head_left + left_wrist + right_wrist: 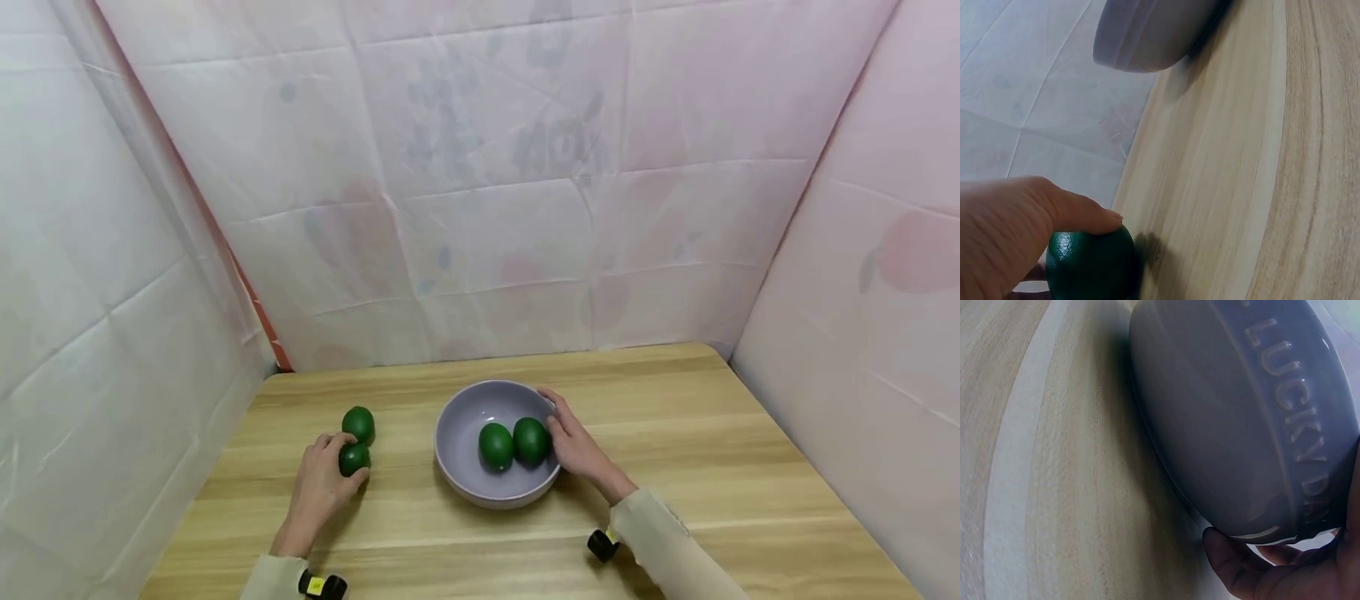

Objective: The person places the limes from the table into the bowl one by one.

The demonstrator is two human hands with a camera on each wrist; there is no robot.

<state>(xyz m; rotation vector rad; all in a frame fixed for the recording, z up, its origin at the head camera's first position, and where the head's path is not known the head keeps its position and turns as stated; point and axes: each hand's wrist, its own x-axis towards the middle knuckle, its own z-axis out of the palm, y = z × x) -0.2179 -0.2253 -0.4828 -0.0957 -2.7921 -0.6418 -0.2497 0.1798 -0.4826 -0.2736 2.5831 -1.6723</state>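
My left hand (322,479) grips a dark green avocado (354,459) on the left of the table, thumb on its near side and fingers on its far side. In the left wrist view the thumb presses on the glossy skin of this avocado (1091,265). Just behind it lies a second avocado (358,425). A grey-purple bowl (465,417) stands mid-table with two more avocados (496,447) side by side inside. My right hand (573,442) holds the bowl's right side at the rim. Raised letters mark the bowl's outer wall (1210,419) in the right wrist view.
The wood-grain table (675,433) has pale cloth sheets (487,250) hanging behind it and at both sides. Black wrist cameras (322,585) are strapped at both cuffs. Bare wood lies between the bowl and the left hand.
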